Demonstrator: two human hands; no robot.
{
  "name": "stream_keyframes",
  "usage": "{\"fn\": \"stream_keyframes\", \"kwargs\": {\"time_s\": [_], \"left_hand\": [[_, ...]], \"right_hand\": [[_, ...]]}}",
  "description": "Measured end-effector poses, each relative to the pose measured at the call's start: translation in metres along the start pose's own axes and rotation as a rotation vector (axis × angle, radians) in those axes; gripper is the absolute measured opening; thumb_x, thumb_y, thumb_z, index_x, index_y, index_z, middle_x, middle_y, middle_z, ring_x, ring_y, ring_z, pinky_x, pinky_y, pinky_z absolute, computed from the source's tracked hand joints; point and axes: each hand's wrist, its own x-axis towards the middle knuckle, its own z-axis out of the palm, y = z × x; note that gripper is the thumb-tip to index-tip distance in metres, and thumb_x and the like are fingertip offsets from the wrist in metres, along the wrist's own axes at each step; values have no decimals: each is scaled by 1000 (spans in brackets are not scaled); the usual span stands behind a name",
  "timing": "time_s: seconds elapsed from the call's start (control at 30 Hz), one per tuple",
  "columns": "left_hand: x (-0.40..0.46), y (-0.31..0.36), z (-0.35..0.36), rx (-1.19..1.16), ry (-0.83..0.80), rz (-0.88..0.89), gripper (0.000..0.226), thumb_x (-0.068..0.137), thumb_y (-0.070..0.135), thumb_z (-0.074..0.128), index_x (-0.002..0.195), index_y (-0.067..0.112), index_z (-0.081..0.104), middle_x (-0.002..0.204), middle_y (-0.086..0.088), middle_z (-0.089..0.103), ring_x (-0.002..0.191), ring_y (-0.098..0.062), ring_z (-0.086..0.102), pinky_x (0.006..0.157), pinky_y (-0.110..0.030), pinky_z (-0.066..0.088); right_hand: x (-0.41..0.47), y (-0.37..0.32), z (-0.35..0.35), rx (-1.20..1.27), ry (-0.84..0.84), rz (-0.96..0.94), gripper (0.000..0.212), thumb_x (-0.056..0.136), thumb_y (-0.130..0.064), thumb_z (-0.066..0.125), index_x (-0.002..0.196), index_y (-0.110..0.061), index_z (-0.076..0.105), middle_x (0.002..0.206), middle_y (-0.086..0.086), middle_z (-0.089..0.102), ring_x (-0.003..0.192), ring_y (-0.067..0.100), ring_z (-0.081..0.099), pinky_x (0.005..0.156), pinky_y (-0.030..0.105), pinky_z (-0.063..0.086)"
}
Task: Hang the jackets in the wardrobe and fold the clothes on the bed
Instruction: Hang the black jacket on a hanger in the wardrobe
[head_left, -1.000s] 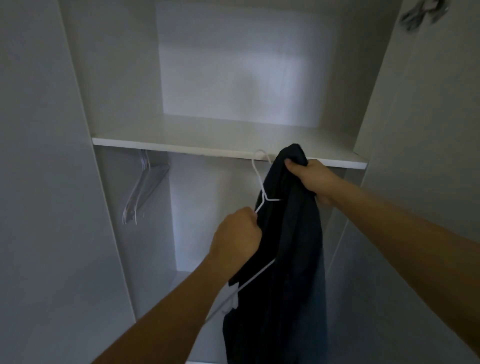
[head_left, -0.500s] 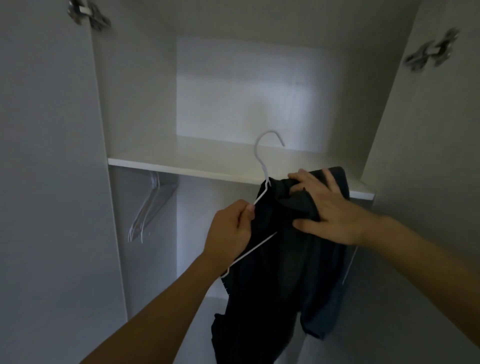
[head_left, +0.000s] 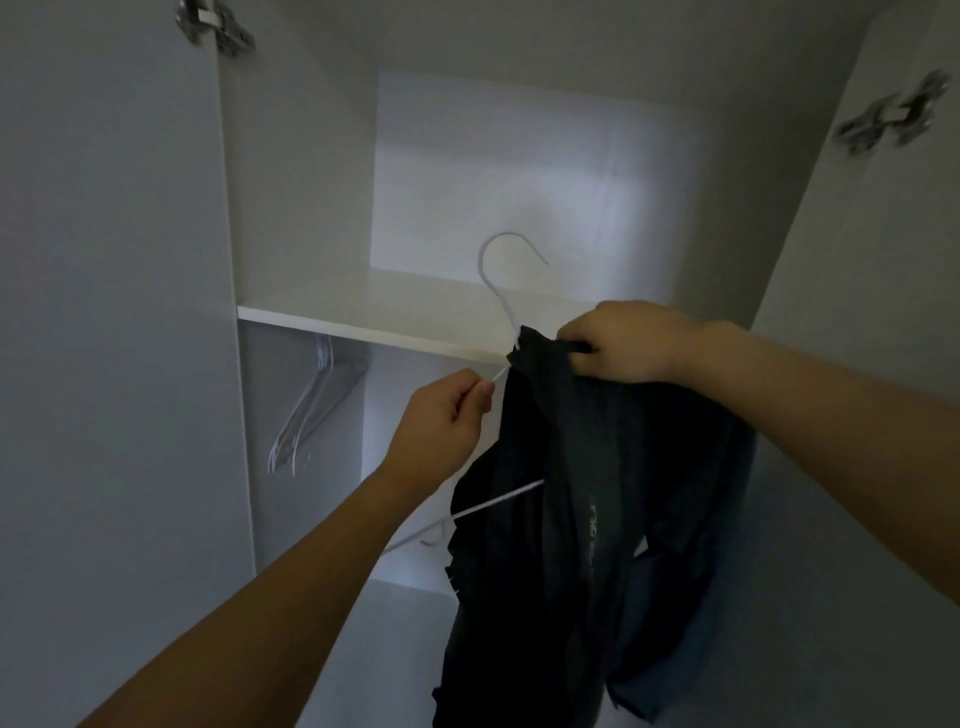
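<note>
Dark cloth nearest: jacket (head_left: 561, 519) hanging in front of the open wardrobe (head_left: 291, 208), bunched at the collar in the right hand (head_left: 623, 343), fingers curled tight round the fabric. Just left, left hand (head_left: 441, 421) pinching the white wire hanger (head_left: 498, 291) on its near arm, hook raised above the shelf (head_left: 363, 325). Only partly threaded, by the look; could slide off the far arm if released now, or snag while hooking. Farther in, under the shelf, spare hangers (head_left: 311, 410) dangling; upper compartment seemingly bare.
</note>
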Motion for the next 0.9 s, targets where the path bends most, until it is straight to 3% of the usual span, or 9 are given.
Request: {"fn": "stream_keyframes", "kwargs": {"time_s": [0.1, 0.17, 0.27, 0.43, 0.5, 0.6, 0.7, 0.8, 0.9], "left_hand": [[-7, -3, 3, 281, 137, 27, 14, 99, 22, 56, 108, 13, 60, 87, 2, 59, 83, -13, 55, 74, -33, 43], [-30, -14, 11, 398, 333, 50, 35, 91, 21, 64, 121, 6, 56, 111, -12, 58, 104, -26, 52, 91, -41, 39], [-81, -34, 28, 277, 504, -50, 44, 84, 19, 69, 120, 1, 52, 118, -18, 51, 110, -28, 47, 97, -40, 37], [-112, -39, 61, 98, 332, -162, 70, 79, 41, 72, 134, 18, 35, 134, 6, 31, 128, -18, 35, 115, -46, 29], [-114, -39, 72, 121, 317, -127, 76, 81, 43, 68, 142, 20, 30, 144, 5, 27, 138, -10, 25, 121, -34, 17], [-122, -53, 79, 57, 321, -311, 82, 84, 38, 71, 148, 24, 22, 151, 4, 21, 138, -2, 19, 115, -19, 12], [-118, -74, 75, -165, -89, -679, 81, 84, 40, 74, 149, 14, 33, 144, 2, 43, 131, -13, 43, 117, -37, 31], [-109, -76, 66, -293, -639, -881, 45, 90, 42, 68, 122, 11, 66, 110, -6, 71, 98, -19, 69, 95, -37, 54], [-83, -76, 51, -370, -592, -969, 34, 96, 32, 62, 111, 2, 68, 97, -12, 74, 85, -23, 72, 75, -33, 61]], "right_hand": [[7, -3, 0, -101, 106, -37, 31, 95, -46, 41, 87, -20, 56, 78, 4, 58, 62, 14, 45, 52, 27, 24], [8, 0, 0, -125, 187, -31, 35, 97, -44, 42, 103, -17, 63, 88, 12, 64, 72, 27, 57, 59, 28, 28], [3, 9, -4, -41, 251, 5, 37, 97, -43, 42, 110, -16, 64, 66, -1, 52, 60, 21, 50, 58, 29, 30], [-3, 8, -3, -112, 233, 35, 40, 96, -45, 37, 109, -17, 63, 81, 12, 62, 64, 21, 43, 61, 31, 36], [-8, 10, -2, -91, 248, 74, 42, 95, -46, 35, 109, -18, 63, 77, 8, 58, 67, 23, 46, 63, 32, 38], [-21, 23, -4, -89, 318, 89, 45, 92, -48, 32, 105, -18, 63, 85, 14, 66, 73, 31, 58, 63, 31, 36], [-36, 32, -7, -95, 438, 63, 44, 92, -46, 33, 96, -15, 63, 79, 20, 67, 71, 36, 64, 60, 30, 35], [-52, 35, -8, -103, 470, 68, 29, 94, -34, 45, 88, -10, 60, 67, 23, 63, 59, 38, 63, 56, 28, 31], [-68, 43, -7, -105, 430, 94, 23, 92, -22, 54, 79, -3, 59, 66, 27, 61, 57, 40, 62, 55, 27, 31]]}}
